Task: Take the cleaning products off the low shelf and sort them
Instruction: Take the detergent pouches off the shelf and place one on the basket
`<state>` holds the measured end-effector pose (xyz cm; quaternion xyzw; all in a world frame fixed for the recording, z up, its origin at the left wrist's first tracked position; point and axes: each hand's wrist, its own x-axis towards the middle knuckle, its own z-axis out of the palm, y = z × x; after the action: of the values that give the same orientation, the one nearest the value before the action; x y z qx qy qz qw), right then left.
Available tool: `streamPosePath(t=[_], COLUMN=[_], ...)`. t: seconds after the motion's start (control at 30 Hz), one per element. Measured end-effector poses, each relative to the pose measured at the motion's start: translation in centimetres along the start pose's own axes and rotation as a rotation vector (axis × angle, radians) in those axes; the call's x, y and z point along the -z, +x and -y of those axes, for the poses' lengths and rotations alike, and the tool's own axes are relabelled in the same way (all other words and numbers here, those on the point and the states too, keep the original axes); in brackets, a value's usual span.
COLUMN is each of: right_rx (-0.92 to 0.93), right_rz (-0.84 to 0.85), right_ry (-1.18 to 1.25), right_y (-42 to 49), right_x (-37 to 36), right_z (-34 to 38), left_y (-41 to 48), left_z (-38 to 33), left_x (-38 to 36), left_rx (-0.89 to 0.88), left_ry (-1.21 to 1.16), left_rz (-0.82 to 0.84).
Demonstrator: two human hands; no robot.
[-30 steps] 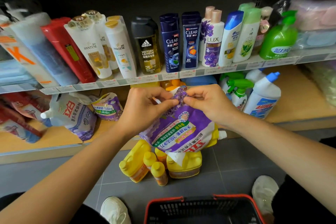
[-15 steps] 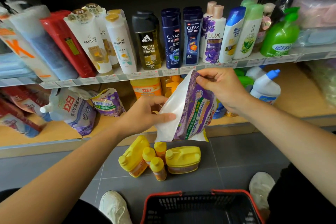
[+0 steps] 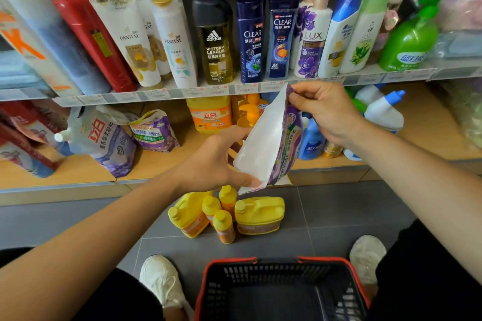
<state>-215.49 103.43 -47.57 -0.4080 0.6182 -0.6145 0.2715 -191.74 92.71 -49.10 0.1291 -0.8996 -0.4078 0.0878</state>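
Observation:
A purple and white refill pouch (image 3: 268, 143) hangs in front of the low shelf (image 3: 156, 167), held in both hands. My right hand (image 3: 326, 112) pinches its top corner. My left hand (image 3: 216, 159) grips its lower edge from the left, thumb under it. The pouch is turned edge-on, white back toward me. Two more pouches (image 3: 104, 138) (image 3: 154, 130) lie at the left of the low shelf. Yellow and orange bottles (image 3: 211, 114) stand behind the pouch, blue and white bottles (image 3: 383, 112) at the right. Several yellow bottles (image 3: 227, 211) stand on the floor below.
A black basket with a red rim (image 3: 281, 260) sits on the grey floor between two white shoes (image 3: 161, 281) (image 3: 365, 253). The upper shelf (image 3: 208, 91) carries shampoo and body wash bottles. Red packets (image 3: 23, 135) lie at the far left of the low shelf.
The pouch went from flat, label toward me, to edge-on with its white back showing. My right hand rose with the top corner; my left hand shifted down to the lower edge.

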Motion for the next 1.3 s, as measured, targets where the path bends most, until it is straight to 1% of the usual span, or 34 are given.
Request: streamPosePath(t=[0.13, 0.23, 0.3, 0.37, 0.5, 0.57, 0.63, 0.73, 0.83, 0.87, 0.97, 1.07, 1.17, 1.3], right_rx=[0.002, 0.009, 0.017, 0.022, 0.023, 0.024, 0.035, 0.061, 0.065, 0.063, 0.050, 0.021, -0.064, -0.206], right_rz=[0.000, 0.016, 0.021, 0.022, 0.012, -0.020, -0.055, -0.078, -0.064, -0.060, -0.077, -0.104, -0.153, -0.229], right_ry=[-0.015, -0.015, -0.010, -0.027, -0.079, -0.086, -0.111, -0.176, -0.189, -0.185, -0.150, -0.099, 0.040, 0.223], right_y=[-0.1, -0.4, -0.7, -1.0, -1.4, -1.4, -1.4, -1.4, -1.6, -1.7, -1.9, -2.1, -2.2, -2.1], right_x=[0.0, -0.1, -0.2, -0.5, -0.8, -0.8, -0.8, -1.0, -1.0, -1.0, -1.2, -1.3, -1.3, -1.1], right_z=[0.2, 0.4, 0.7, 0.8, 1.0, 1.1, 1.2, 1.4, 1.7, 1.8, 2.0, 2.2, 2.6, 3.1], left_y=[-0.1, 0.1, 0.2, 0.4, 0.5, 0.3, 0.0, -0.5, -0.6, -0.6, -0.4, 0.0, 0.3, 0.4], left_z=[0.0, 0.3, 0.6, 1.0, 1.7, 1.7, 1.7, 1.5, 1.4, 1.5, 1.8, 2.3, 2.8, 4.2], left_x=[-0.1, 0.1, 0.4, 0.4, 0.0, 0.1, 0.3, 0.0, -0.3, -0.3, -0.1, 0.4, 1.3, 1.5], left_rx=[-0.026, -0.026, -0.012, 0.008, 0.075, 0.082, 0.055, -0.007, 0.008, 0.025, 0.126, 0.197, 0.208, 0.257], left_ry=[-0.025, -0.166, -0.218, -0.216, -0.195, -0.213, -0.234, -0.142, -0.003, 0.012, -0.061, -0.170, -0.286, -0.462], left_rz=[-0.018, -0.082, -0.123, -0.162, -0.291, -0.294, -0.259, -0.229, -0.288, -0.286, -0.220, -0.232, -0.261, -0.244])
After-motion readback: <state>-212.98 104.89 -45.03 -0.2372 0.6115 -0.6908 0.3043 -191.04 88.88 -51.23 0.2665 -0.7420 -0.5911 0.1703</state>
